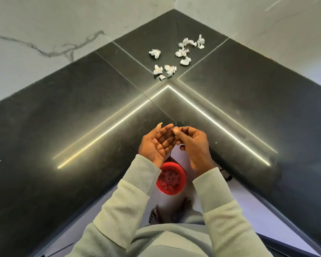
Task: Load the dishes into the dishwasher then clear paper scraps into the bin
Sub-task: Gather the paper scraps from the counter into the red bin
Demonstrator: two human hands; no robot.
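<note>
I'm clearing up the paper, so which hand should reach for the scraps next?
Probably the right hand: most scraps lie on its side, and it is turned palm down, while the left hand lies open, palm up.

Black corner countertop (63, 127); veined marble wall (35, 34) behind.

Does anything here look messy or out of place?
Yes. Crumpled white paper scraps lie scattered near the back corner of the black counter, loose litter on a worktop. The red bin on the floor below holds what look like similar bits.
</note>
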